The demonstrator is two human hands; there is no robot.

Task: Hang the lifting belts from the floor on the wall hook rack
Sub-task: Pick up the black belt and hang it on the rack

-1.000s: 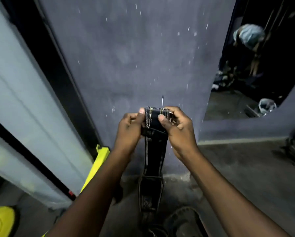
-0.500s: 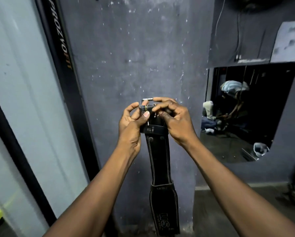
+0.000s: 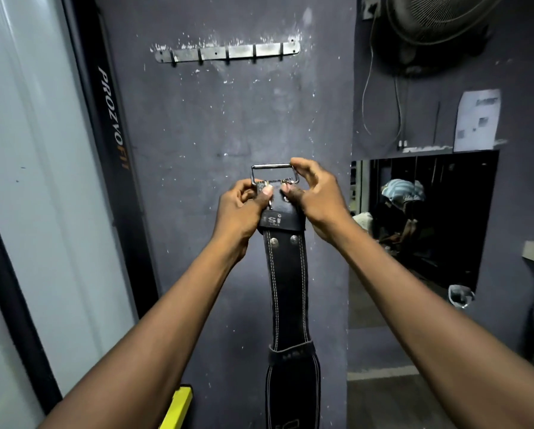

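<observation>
A black leather lifting belt (image 3: 287, 292) with white stitching hangs straight down in front of the dark wall. Its steel buckle (image 3: 273, 173) points up, standing open as a rectangle. My left hand (image 3: 244, 209) grips the belt's top end at the left of the buckle. My right hand (image 3: 313, 196) pinches the buckle's right side, with the thumb on the leather. The metal wall hook rack (image 3: 228, 52) with several empty hooks is fixed to the wall well above the buckle. The belt's lower end runs out of the bottom of the frame.
A black machine upright (image 3: 113, 144) with lettering stands at the left, next to a pale panel. A yellow bar (image 3: 177, 407) shows at the bottom. A wall fan (image 3: 436, 23) and its cable hang at top right. A dark opening (image 3: 423, 218) lies right of the wall.
The belt has risen from floor level to chest height. The buckle has swung up and open above my hands. The view has tilted up, bringing the hook rack into sight.
</observation>
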